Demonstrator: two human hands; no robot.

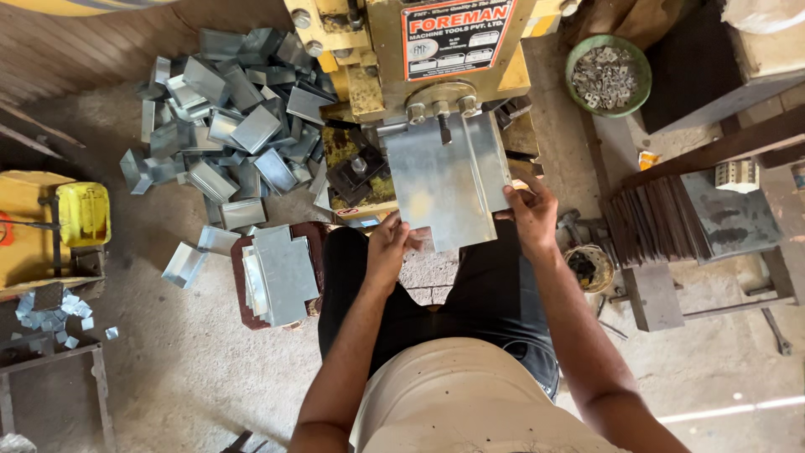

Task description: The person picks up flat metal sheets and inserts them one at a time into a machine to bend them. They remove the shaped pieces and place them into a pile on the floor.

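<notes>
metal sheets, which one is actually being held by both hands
The flat grey metal sheet under the yellow press machine; the left hand and right hand grip its lower corners, while the others lie loose on the floor.

1. Big heap of bent grey metal pieces point(231, 126) was piled on the floor at the left.
2. A short stack of flat cut blanks point(281, 273) sat on a dark red stool point(312, 235) just below that heap.
3. Green bowl point(608, 75) full of small metal bits was up top right.
4. Yellow container point(82, 214) sat far left, with tiny offcuts point(50, 315) scattered below it.
5. Dark plates point(658, 222) leaned in a row at the right.
</notes>
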